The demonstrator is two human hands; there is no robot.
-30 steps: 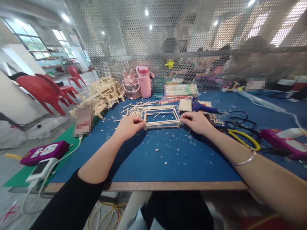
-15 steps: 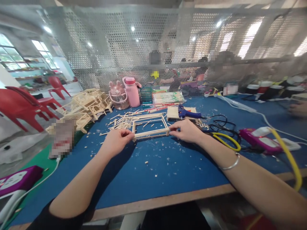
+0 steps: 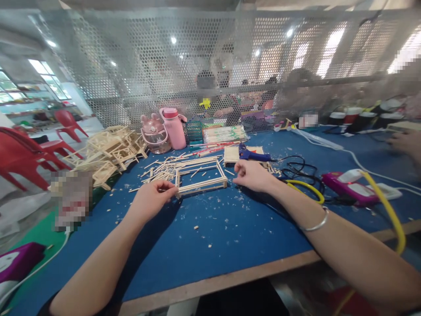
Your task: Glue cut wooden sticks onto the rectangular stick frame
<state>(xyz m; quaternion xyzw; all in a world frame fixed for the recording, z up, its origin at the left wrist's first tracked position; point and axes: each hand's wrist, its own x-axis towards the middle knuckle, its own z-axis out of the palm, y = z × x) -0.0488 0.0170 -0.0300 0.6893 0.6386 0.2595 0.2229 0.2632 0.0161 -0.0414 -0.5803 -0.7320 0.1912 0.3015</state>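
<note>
A rectangular frame of thin wooden sticks (image 3: 202,187) sits on the blue table. My left hand (image 3: 153,197) pinches its near left corner between thumb and fingers. Just off the frame's right end is my right hand (image 3: 255,176), holding nothing, its bent fingers a little apart from the thumb. Beyond that hand a blue glue gun (image 3: 255,154) rests on a small wooden stick piece (image 3: 232,156). Loose sticks (image 3: 161,170) are scattered behind and to the left of the frame.
Wooden stick structures (image 3: 115,149) are piled at the left. A pink bottle (image 3: 177,129) and a rabbit-eared jug (image 3: 155,136) stand behind, before a perforated metal screen (image 3: 131,66). Cables and a purple power strip (image 3: 350,188) lie right. A person's hand (image 3: 406,145) shows far right.
My right hand has come off the frame's right end and drawn slightly away. My left hand stays at the left corner. The view has shifted a little.
</note>
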